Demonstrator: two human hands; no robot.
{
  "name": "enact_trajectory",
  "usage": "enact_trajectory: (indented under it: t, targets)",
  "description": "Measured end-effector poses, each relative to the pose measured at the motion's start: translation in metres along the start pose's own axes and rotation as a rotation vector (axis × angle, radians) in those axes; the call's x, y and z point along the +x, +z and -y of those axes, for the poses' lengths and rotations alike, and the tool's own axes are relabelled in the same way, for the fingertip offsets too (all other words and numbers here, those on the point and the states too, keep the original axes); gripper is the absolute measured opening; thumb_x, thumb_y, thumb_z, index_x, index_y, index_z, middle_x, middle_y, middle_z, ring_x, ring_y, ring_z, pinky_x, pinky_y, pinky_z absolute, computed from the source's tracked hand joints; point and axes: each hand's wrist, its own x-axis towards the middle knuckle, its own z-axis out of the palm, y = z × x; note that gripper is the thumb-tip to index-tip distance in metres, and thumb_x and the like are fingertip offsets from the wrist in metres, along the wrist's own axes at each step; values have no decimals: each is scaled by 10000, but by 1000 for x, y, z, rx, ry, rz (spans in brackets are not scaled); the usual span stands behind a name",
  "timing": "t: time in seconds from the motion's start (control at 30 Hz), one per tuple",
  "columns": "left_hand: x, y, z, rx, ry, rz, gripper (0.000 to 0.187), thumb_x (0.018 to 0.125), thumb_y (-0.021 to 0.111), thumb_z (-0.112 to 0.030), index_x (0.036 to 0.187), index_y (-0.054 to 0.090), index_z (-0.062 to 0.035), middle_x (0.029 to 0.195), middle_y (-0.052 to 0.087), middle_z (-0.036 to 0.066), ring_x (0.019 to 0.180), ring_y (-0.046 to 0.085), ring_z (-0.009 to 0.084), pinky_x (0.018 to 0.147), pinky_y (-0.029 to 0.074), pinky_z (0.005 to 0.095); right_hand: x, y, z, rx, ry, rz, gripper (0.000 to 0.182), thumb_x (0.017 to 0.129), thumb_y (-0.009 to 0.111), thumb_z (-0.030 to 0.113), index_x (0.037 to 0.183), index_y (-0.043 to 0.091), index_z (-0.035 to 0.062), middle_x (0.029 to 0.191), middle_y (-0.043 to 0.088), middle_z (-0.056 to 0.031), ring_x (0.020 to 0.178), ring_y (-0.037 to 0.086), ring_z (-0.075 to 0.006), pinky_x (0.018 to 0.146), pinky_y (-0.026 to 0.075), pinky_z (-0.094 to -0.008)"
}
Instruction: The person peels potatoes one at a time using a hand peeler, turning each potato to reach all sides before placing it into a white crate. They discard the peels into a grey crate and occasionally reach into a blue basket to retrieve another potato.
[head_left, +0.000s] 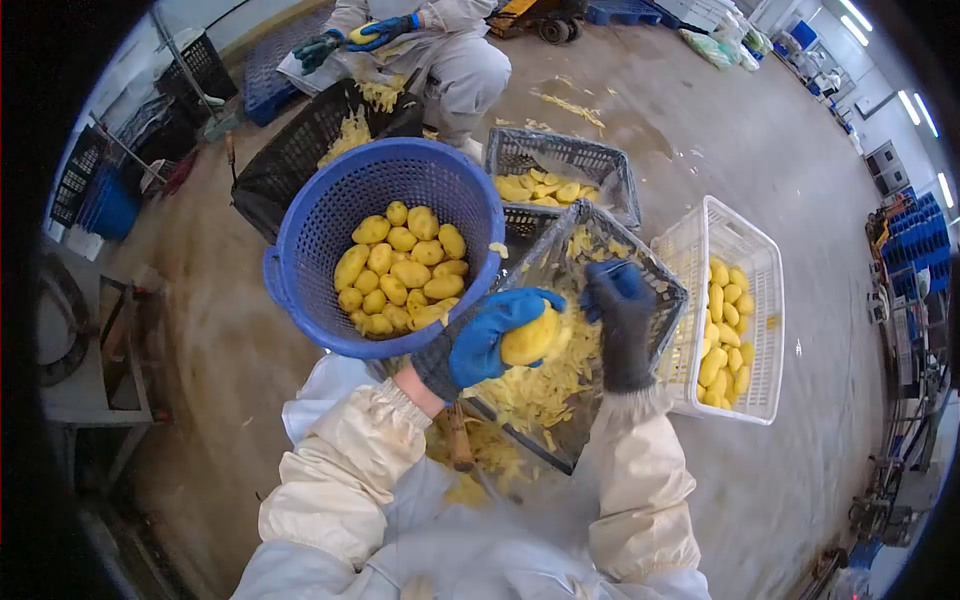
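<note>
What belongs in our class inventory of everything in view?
Round basket: one, blue, left
Basket potatoes: many, yellow, inside it
Mesh crates: three, black, upper left through centre
White crate: one, white, right
Crate potatoes: many, yellow, white and far crates
Peelings: uncountable, yellow, crates and floor
Wooden handle: one, brown, lower centre
Co-worker: one, white clothing, top
Pallets: at least two, blue, top
Lights: several, white, upper right
Edge clutter: uncounted, unclear, edges
Held potato: one, yellow, centre
Left hand: one, blue glove, centre
Right hand: one, dark-blue glove, centre
Sleeves: two, cream, bottom
</note>
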Motion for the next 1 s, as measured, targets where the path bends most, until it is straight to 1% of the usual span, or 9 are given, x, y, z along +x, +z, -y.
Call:
enact_trajectory:
  t: [0.23, 0.3, 0.4, 0.43, 0.5, 0.67, 0.73, 0.83, 1.0]
  targets:
    - [16, -31, 6, -506, 10, 47, 401, 939, 513, -377, 1149, 522, -36, 976, 637, 92, 798, 648, 229, 633, 568, 320, -28, 12, 16, 240, 51, 93, 133, 844, 669, 164, 822, 620, 43, 675, 593, -24, 568, 543, -86, 529, 430, -214]
    - [15, -21, 1, -540, 1, -69, 344, 942, 505, -380, 1114, 528, -83, 959, 637, 85, 785, 646, 232, 632, 568, 335, -45, 30, 13, -108, -298, 397, 118, 834, 676, 122, 880, 632, 23, 726, 622, -39, 622, 568, -80, 571, 449, -215]
    - [12, -17, 2, -482, -72, -172, 323, 941, 510, -377, 1105, 541, -100, 936, 638, 91, 787, 645, 239, 638, 567, 344, -39, 26, -5, -168, -234, 390, 117, 865, 623, 135, 902, 629, 24, 800, 641, -62, 686, 609, -104, 575, 450, -213]
    - [11, -15, 4, -417, -81, -123, 336, 943, 504, -381, 1092, 551, -84, 915, 637, 92, 774, 645, 234, 624, 564, 338, -28, 19, -3, 110, 63, 229, 123, 839, 668, 114, 912, 633, 21, 755, 624, -33, 642, 575, -89, 583, 452, -218]
    - [11, -12, 6, -283, -91, -27, 367, 947, 493, -389, 1066, 570, -50, 874, 633, 93, 747, 644, 224, 597, 559, 326, -2, 1, -9, 172, -37, -46, 126, 861, 646, 145, 898, 619, 27, 733, 610, -28, 611, 561, -97, 557, 441, -216]
    - [13, -17, -2, -344, -28, -24, 379, 942, 513, -362, 1103, 548, -21, 860, 621, 101, 718, 641, 219, 603, 554, 295, -11, 2, 8, 252, 63, 82, 130, 874, 626, 157, 875, 601, 29, 723, 607, -36, 594, 560, -100, 528, 439, -216]
    - [15, -17, 7, 1265, 944, -339, 363, 961, 492, -308, 1181, 515, -20, 891, 628, 88, 802, 629, 233, 720, 536, 316, -27, 17, 8, 116, 78, 291, 139, 868, 631, 156, 882, 602, 21, 727, 613, -43, 580, 566, -98, 496, 431, -202]
    - [14, -37, 15, 1132, 628, -220, 303, 974, 471, -232, 1181, 532, -19, 953, 634, 93, 878, 599, 209, 809, 496, 320, -16, 13, 3, 132, 145, 215, 142, 873, 624, 157, 889, 603, 17, 724, 612, -46, 570, 564, -94, 482, 424, -195]
    - [16, -11, 0, 1032, 615, -218, 283, 980, 454, -210, 1109, 601, -5, 1058, 623, 88, 885, 578, 123, 819, 475, 290, 0, -10, 7, 279, 158, 19, 134, 881, 604, 166, 885, 613, 32, 690, 585, -33, 531, 519, -91, 469, 410, -197]
